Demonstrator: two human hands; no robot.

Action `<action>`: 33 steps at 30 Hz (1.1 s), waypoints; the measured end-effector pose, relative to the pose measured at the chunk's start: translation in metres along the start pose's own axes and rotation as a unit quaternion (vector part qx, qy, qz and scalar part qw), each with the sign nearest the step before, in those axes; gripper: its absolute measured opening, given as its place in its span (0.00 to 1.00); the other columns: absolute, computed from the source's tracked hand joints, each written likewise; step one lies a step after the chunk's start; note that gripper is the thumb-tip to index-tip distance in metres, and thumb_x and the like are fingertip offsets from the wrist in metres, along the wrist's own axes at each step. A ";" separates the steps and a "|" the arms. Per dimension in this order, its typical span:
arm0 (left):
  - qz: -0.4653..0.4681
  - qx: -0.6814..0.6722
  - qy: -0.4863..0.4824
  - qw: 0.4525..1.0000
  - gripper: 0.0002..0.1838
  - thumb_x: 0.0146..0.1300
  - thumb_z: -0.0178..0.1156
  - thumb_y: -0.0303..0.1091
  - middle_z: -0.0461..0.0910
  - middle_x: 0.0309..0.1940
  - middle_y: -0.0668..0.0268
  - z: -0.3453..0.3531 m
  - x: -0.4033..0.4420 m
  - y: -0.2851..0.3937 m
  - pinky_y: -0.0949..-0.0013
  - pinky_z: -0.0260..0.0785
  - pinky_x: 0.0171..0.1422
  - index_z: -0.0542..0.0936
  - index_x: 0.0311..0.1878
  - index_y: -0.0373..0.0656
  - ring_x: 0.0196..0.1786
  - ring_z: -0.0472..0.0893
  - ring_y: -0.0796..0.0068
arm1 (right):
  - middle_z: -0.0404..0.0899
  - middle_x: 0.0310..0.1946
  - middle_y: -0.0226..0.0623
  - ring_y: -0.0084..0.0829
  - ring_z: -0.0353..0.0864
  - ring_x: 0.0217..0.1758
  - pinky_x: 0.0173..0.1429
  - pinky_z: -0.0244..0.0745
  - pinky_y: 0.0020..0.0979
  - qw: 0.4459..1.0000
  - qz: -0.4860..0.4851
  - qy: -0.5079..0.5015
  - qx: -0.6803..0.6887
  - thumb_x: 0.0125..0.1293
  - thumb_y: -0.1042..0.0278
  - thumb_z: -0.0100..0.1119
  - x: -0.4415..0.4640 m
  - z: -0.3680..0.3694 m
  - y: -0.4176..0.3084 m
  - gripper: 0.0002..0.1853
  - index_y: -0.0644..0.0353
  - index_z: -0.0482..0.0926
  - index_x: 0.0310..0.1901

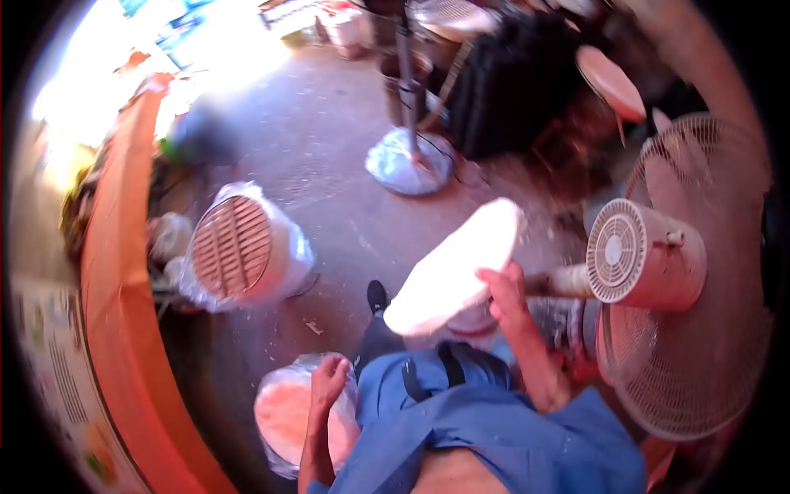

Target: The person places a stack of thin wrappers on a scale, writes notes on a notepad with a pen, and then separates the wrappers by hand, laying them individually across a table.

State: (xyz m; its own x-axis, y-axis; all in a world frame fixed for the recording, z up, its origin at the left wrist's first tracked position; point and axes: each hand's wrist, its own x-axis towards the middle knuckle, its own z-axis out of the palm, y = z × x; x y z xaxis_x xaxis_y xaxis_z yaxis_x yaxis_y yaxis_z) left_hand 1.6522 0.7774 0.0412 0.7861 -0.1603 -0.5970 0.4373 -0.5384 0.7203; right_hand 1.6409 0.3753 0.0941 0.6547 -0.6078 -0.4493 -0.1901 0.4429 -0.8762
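Observation:
My right hand (pixel 506 292) grips the near edge of a flat white disc (pixel 453 272), with the thumb on its upper face. The disc is tilted and overexposed, so what it is made of cannot be made out. My left hand (pixel 329 377) is curled closed, with nothing visible in it. Beneath or beside that hand is a round container (pixel 284 416) with an orange-pink top, wrapped in clear plastic. Whether the hand touches the plastic, I cannot tell.
A large caged fan (pixel 646 255) stands close on my right. On the left are a plastic-wrapped container with a slatted brown top (pixel 234 247) and an orange-covered ledge (pixel 123 280). Ahead, a pole rises from a plastic-wrapped base (pixel 409 162), near a black draped heap (pixel 514 86).

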 end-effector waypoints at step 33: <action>-0.257 -0.230 -0.618 0.707 0.33 0.71 0.50 0.50 0.80 0.59 0.49 0.277 0.491 0.437 0.51 0.74 0.65 0.70 0.68 0.31 0.58 0.82 0.52 | 0.82 0.52 0.45 0.37 0.84 0.53 0.58 0.79 0.37 0.921 -0.125 0.314 0.193 0.54 0.78 0.63 0.188 0.035 -0.239 0.29 0.72 0.74 0.60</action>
State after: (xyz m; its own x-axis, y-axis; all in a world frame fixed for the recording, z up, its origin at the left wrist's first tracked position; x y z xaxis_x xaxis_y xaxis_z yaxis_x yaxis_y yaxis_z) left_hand 2.1077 0.2342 -0.0352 -0.3859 -0.7943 -0.4692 0.8453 -0.5081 0.1649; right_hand 1.8352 0.1783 0.2256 0.0665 -0.9305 -0.3602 0.2631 0.3646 -0.8932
